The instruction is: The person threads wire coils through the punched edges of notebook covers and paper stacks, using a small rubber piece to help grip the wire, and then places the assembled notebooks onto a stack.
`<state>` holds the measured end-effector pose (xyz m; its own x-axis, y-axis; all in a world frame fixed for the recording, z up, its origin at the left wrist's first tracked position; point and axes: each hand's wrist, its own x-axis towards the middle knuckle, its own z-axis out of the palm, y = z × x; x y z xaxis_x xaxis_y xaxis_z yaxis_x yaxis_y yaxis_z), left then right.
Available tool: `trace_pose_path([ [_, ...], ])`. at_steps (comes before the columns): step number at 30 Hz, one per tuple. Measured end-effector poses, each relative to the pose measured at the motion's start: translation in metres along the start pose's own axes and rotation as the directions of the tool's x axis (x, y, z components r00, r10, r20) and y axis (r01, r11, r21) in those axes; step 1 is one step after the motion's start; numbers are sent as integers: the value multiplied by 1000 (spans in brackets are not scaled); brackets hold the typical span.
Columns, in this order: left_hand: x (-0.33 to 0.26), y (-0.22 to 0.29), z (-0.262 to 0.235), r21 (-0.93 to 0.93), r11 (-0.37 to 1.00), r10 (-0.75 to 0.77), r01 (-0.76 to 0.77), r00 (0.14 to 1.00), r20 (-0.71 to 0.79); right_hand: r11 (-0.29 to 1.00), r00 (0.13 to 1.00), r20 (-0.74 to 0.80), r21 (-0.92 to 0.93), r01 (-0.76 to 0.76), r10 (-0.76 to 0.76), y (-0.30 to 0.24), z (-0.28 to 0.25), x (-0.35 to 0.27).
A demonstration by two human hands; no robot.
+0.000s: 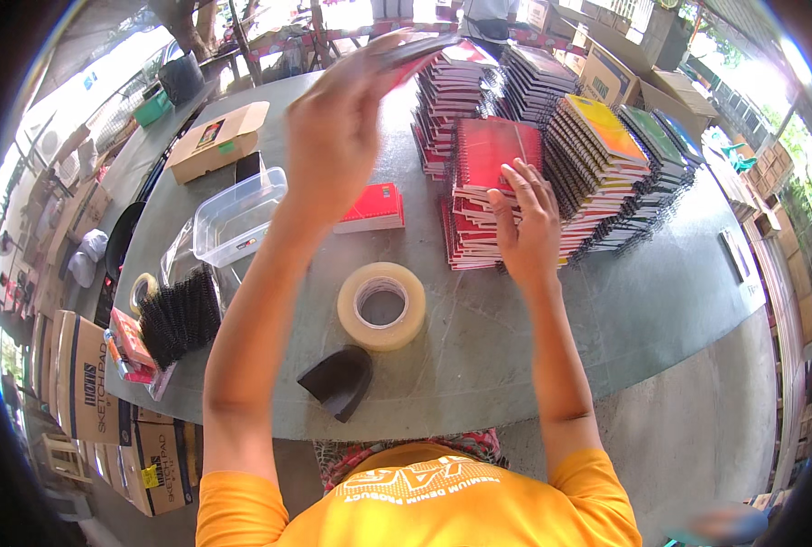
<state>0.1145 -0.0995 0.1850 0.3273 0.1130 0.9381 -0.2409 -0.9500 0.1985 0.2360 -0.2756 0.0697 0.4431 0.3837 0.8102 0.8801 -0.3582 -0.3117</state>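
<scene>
My left hand [338, 128] is raised over the far middle of the table, closed on a thin red-and-dark notebook [415, 56] seen nearly edge-on and blurred. The notebook's far end overlaps a tall stack of dark red spiral notebooks [435, 114] in the picture; whether they touch I cannot tell. My right hand [532, 219] rests with fingers spread on a stack of red spiral notebooks [497, 155], along its right side. Beside that hand leans a stack of yellow-covered spiral notebooks [600, 132]. Between my arms lies a small pile of red notebooks [374, 208].
A big tape roll [381, 307] and a black curved piece [338, 378] lie near me. At left are a clear plastic tub [233, 219], an open carton [215, 141] and black spiral coils [180, 314]. More notebook stacks [657, 150] stand at the right.
</scene>
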Motion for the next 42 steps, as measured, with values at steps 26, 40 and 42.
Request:
trace_pose_path([
  [26,-96,-124,89,180,851,-498,493,650,575,823,920,232,416,-387,315,37,-25,36],
  [40,-174,-67,15,251,968,-186,23,740,647,940,903,276,8,342,-331,-79,33,-25],
  [42,-165,-39,-11,70,995,-98,69,748,656,964,822,519,14,267,-235,-69,57,-36],
])
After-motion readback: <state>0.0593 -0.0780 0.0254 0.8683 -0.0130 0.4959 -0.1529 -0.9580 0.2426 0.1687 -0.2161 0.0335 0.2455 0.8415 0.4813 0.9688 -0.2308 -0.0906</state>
